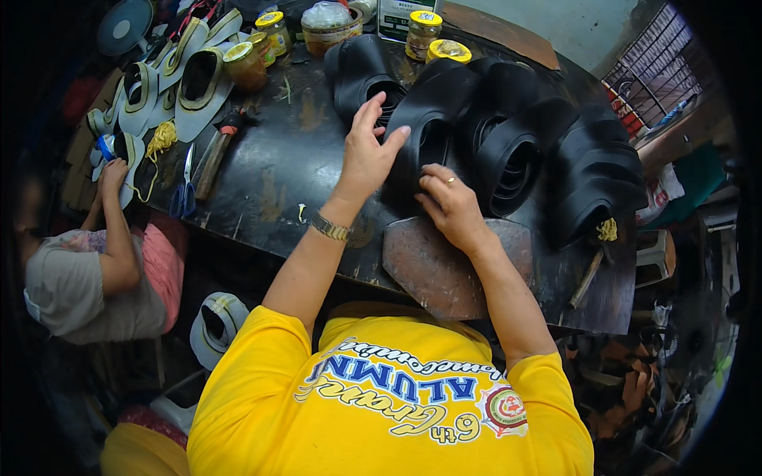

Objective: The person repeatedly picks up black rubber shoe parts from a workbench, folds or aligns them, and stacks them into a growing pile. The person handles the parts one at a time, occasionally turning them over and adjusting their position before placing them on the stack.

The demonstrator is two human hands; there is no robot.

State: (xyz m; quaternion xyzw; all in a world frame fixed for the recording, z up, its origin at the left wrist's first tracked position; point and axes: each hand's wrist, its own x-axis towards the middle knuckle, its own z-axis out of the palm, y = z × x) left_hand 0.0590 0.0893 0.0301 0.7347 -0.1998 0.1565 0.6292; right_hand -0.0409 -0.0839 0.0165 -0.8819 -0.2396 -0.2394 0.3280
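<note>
Several stacks of black shoe uppers stand on the dark table, nested one in another. My left hand, a metal-banded watch on its wrist, is raised beside the nearest stack. Its fingers are stretched and the thumb stands apart, with nothing in them. Lower down, my right hand wears a ring and has its fingers curled together at the near edge of that stack. What those fingertips hold, if anything, is hidden. Below this hand lies a worn brown board at the table's front edge.
At left, a co-worker's hand holds a white shoe upper near more white uppers. Blue-handled scissors, a hammer and yellow yarn lie nearby. Yellow-lidded jars line the back; another hammer lies at right.
</note>
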